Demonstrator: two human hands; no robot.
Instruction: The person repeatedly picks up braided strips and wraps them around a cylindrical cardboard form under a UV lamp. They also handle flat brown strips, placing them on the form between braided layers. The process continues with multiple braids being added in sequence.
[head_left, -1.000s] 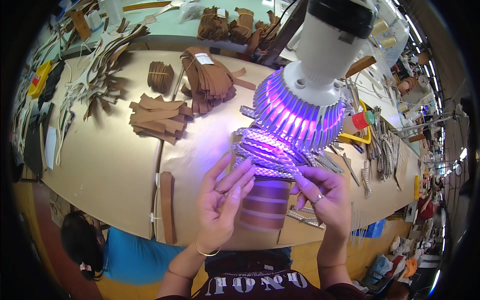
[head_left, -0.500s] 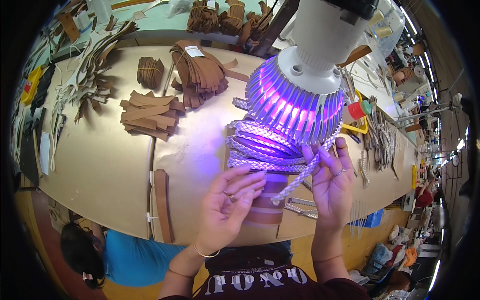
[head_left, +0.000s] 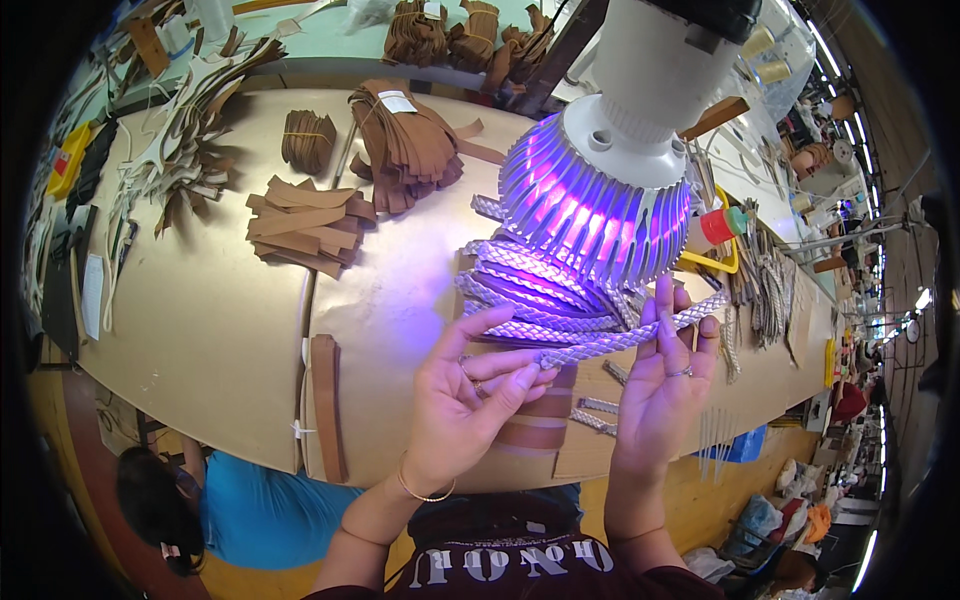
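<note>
Under the lamp [head_left: 610,190], near the front edge of the table [head_left: 200,330], the left hand [head_left: 465,400] and the right hand [head_left: 665,380] pinch one braided strap [head_left: 610,342] between their fingers, stretched just above the strap pile [head_left: 530,290], with bare table to the left.

Obstacles, centre and far: a large finned lamp [head_left: 610,190] hung low over the table [head_left: 200,340], close above a heap of braided straps [head_left: 530,295]; little room showed between lamp and heap. Both hands, left hand [head_left: 465,400] and right hand [head_left: 665,375], occupied the near edge below it, a braided strap [head_left: 620,340] stretched between them.

Right: a yellow frame [head_left: 725,262], a red spool [head_left: 718,226] and bundled strips [head_left: 765,290] crowded the surface.

Far left: stacks of brown leather pieces [head_left: 300,225] and larger bundles [head_left: 405,140].

Free room: a broad bare stretch at near left, bounded by an upright brown strip [head_left: 325,400].
</note>
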